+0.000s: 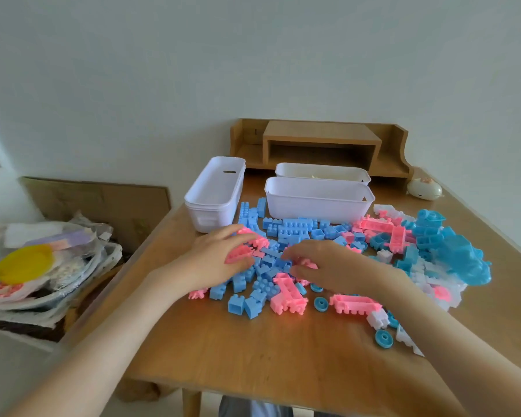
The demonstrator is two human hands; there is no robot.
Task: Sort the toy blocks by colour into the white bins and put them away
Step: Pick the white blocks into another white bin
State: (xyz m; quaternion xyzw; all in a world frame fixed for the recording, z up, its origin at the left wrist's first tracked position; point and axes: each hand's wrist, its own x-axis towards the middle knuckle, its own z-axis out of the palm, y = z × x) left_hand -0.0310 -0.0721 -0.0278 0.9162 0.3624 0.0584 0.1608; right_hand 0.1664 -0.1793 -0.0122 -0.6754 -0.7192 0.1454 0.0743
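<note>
Blue, pink and white toy blocks (295, 230) lie scattered over the wooden table (253, 350). My left hand (214, 260) holds a few pink blocks (247, 245) in its curled fingers, above the left side of the pile. My right hand (334, 266) lies palm down on the middle of the pile, its fingertips on pink blocks (306, 263). Three white bins stand behind the pile: a stacked one (214, 194) on the left, one (318, 203) in the middle, and one (322, 173) behind that. A heap of turquoise blocks (451, 251) lies on the right.
A wooden desk shelf (319, 145) stands at the back of the table against the wall. A small white oval object (424, 189) sits at the back right. To the left, below the table, a box holds plastic bags of items (42, 266).
</note>
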